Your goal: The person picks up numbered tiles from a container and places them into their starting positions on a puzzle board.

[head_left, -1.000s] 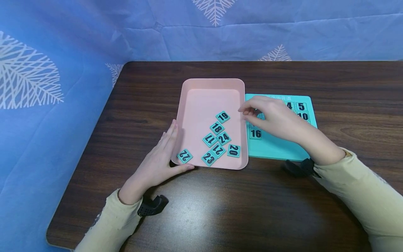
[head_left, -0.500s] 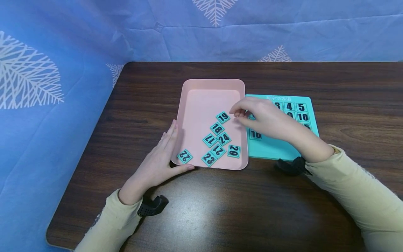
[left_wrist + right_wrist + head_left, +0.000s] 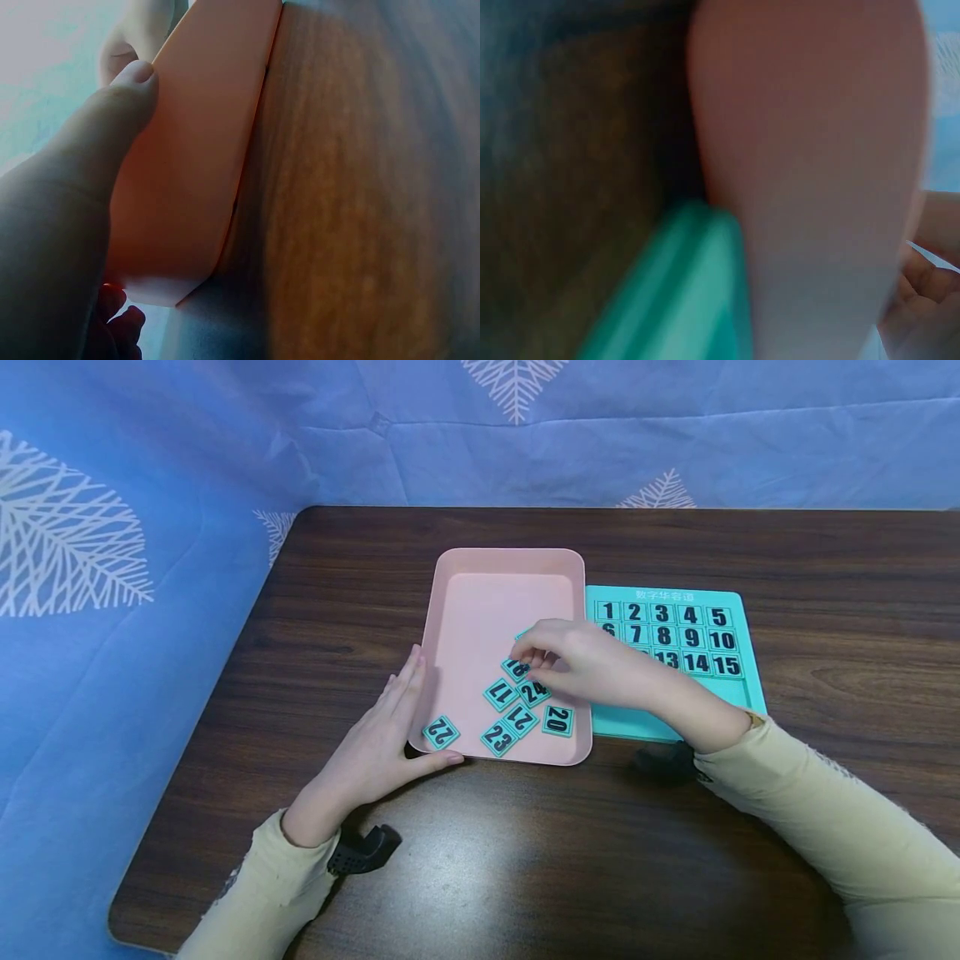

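A pink tray (image 3: 495,597) holds several loose turquoise number tiles, among them 18 (image 3: 515,669), 24 (image 3: 533,692), 20 (image 3: 557,721), 23 (image 3: 498,738) and 22 (image 3: 441,732). My left hand (image 3: 371,747) rests against the tray's near left corner, fingers straight along the side and thumb on the front rim. In the left wrist view that thumb (image 3: 124,112) touches the rim. Over the tray, my right hand (image 3: 581,662) hovers at tiles 18 and 24, thumb and forefinger apart. It partly covers those tiles and most of another above them.
Right of the tray, against its side, lies a turquoise number board (image 3: 637,722) with tiles set in rows. My right forearm hides part of its lower rows. The dark wooden table (image 3: 487,860) meets a blue patterned cloth (image 3: 420,460) at the back.
My right hand has moved left from above the board to above the tray's tiles, uncovering the board's upper rows. The left hand and tray have stayed in place.
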`<control>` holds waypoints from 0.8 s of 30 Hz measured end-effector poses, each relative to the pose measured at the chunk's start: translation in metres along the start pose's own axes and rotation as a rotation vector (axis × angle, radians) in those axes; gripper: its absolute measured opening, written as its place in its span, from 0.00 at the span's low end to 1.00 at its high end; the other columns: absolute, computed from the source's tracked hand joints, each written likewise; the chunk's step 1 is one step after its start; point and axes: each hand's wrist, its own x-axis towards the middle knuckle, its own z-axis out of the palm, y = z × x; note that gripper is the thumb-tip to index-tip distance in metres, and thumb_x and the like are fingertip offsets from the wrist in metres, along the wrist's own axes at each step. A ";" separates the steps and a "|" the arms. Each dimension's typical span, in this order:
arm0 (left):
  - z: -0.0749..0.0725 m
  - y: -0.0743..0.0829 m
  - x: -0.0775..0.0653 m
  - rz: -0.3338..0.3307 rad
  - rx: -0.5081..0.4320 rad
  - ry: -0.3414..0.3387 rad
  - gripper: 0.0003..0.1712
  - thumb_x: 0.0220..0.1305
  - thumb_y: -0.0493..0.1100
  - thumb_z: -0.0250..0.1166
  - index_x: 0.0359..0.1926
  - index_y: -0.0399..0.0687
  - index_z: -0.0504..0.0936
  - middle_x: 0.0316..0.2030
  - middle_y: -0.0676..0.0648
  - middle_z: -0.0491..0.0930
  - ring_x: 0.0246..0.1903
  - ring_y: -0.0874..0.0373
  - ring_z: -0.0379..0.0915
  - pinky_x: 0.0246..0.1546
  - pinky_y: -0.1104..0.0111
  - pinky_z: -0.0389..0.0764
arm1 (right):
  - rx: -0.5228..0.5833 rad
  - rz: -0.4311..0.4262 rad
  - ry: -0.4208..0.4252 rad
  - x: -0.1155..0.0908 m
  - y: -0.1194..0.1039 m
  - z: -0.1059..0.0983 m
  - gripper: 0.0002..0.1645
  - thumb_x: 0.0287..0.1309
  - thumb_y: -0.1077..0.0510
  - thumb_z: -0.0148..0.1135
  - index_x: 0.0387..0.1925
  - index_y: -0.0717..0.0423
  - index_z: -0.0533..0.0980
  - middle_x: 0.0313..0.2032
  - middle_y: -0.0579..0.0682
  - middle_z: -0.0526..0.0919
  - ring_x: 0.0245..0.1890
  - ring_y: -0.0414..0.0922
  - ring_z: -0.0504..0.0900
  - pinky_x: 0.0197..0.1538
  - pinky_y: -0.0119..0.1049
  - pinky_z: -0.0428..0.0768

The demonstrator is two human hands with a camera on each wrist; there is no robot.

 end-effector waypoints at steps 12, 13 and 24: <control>0.000 -0.001 0.000 0.014 -0.002 0.004 0.66 0.52 0.74 0.60 0.75 0.54 0.30 0.75 0.53 0.29 0.72 0.51 0.35 0.68 0.50 0.52 | -0.084 -0.059 -0.132 0.013 -0.005 0.021 0.19 0.54 0.66 0.68 0.49 0.61 0.80 0.45 0.51 0.82 0.43 0.45 0.77 0.48 0.38 0.77; 0.000 -0.001 0.000 0.013 -0.005 0.003 0.65 0.52 0.74 0.60 0.75 0.54 0.30 0.75 0.53 0.29 0.72 0.49 0.36 0.67 0.49 0.53 | -0.092 -0.066 -0.147 0.014 -0.005 0.022 0.19 0.54 0.66 0.68 0.49 0.62 0.80 0.45 0.52 0.82 0.43 0.46 0.78 0.49 0.39 0.77; 0.000 -0.001 -0.001 0.013 -0.005 -0.001 0.65 0.53 0.74 0.60 0.75 0.53 0.31 0.74 0.55 0.27 0.72 0.48 0.35 0.67 0.49 0.53 | -0.110 -0.088 -0.164 0.016 -0.004 0.027 0.18 0.52 0.66 0.69 0.47 0.62 0.81 0.41 0.51 0.80 0.40 0.44 0.75 0.44 0.36 0.77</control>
